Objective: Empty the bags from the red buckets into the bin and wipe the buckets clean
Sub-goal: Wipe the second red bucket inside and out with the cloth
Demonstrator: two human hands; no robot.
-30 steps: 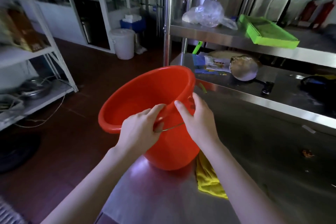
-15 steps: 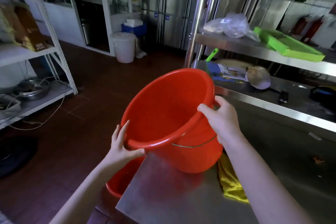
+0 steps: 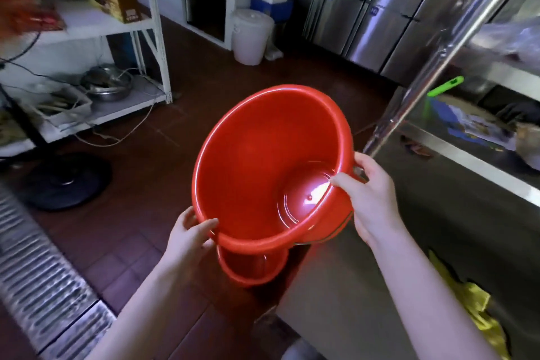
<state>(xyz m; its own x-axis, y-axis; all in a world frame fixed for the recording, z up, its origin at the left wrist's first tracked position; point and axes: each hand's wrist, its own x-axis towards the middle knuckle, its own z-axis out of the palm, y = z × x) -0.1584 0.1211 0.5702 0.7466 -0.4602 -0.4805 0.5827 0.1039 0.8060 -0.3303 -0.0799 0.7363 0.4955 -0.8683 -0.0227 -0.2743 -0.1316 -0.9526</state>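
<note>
I hold an empty red bucket in the air past the left edge of the steel table, tilted so its mouth faces me. My left hand grips the near left rim with the thumb over the lip. My right hand grips the right rim by the wire handle's mount. Directly below, a second red bucket stands on the floor, mostly hidden by the first. A yellow cloth lies on the table by my right forearm.
A white lidded bin stands across the brown tiled floor, with a blue box behind it. White shelving with pans lines the left. A steel rack post rises at the table's corner. A floor drain grate runs at lower left.
The bucket has come off the table and swung left over the floor, tipping its mouth more toward me. My left hand shifted from the handle to the near rim.
</note>
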